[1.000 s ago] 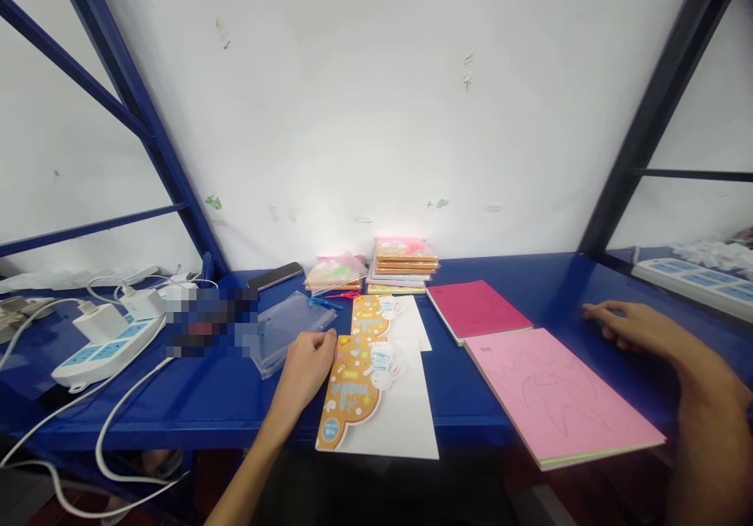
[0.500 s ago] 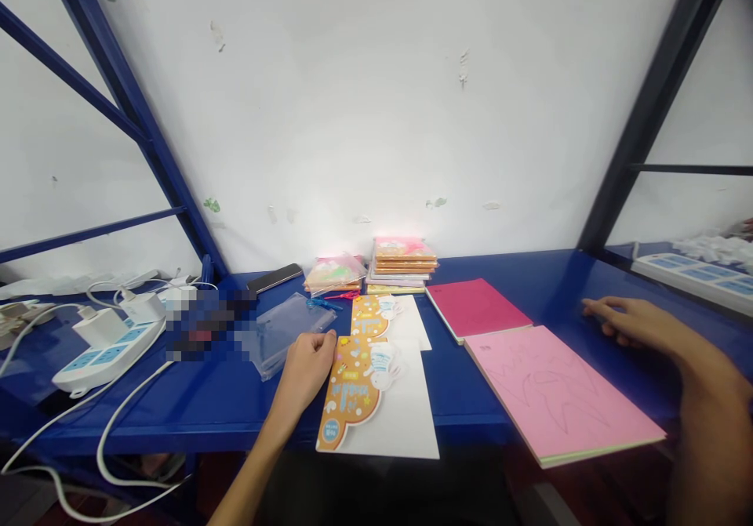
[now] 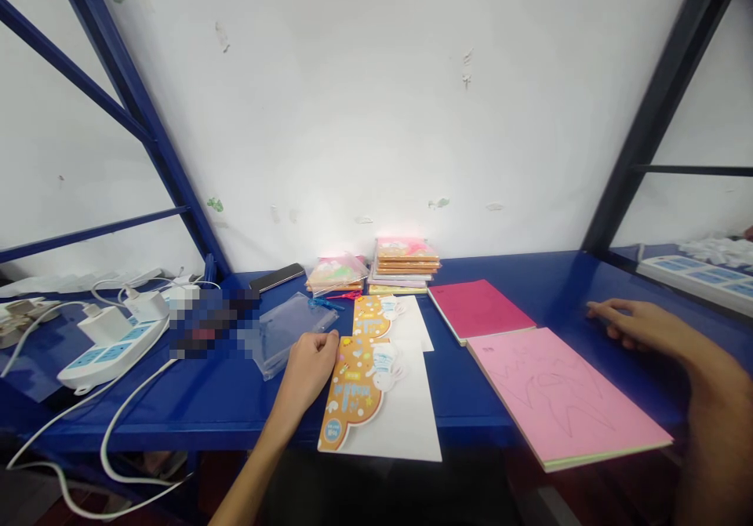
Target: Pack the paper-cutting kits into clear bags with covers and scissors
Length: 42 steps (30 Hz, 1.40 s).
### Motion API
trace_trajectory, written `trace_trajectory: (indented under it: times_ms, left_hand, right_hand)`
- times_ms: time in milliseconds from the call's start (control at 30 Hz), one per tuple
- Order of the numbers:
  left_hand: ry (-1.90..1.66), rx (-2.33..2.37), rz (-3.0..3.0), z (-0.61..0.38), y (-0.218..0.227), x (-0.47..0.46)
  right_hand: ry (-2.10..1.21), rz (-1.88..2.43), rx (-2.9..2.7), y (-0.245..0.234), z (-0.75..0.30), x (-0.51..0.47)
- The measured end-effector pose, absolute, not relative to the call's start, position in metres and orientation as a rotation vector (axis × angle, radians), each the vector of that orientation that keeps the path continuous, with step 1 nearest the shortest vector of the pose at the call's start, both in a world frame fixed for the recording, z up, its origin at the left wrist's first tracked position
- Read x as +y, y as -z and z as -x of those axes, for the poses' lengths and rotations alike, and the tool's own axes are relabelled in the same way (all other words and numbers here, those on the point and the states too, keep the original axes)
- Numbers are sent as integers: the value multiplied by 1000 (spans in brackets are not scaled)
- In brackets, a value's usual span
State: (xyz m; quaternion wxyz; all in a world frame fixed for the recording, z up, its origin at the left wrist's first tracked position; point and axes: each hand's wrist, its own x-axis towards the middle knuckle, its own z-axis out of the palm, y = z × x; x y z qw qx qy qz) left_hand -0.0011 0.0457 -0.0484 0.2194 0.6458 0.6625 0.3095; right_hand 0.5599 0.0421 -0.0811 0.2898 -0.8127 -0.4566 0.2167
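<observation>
Zero movement, work seemingly paused: left hand at nearer card's left edge, grip unclear; right hand, well right of nearer card, empty.

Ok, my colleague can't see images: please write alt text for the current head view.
A person's left hand is at the edge of a brown-and-white card on a blue table; the right hand is beside a pink pad. Small stacks stand near the wall.

Pixelated object, identity unclear
</observation>
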Motion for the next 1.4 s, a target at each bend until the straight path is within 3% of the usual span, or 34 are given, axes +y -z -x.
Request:
trace_trajectory:
  times_ms: [1000, 1400]
  left_hand:
    - [-863, 1824, -1801, 1, 48, 45]
    - [-769, 1803, -1784, 12, 42, 51]
  right_hand:
    - [-617, 2147, -1213, 82, -564, 42]
    - [-577, 2166, -1344, 62, -534, 15]
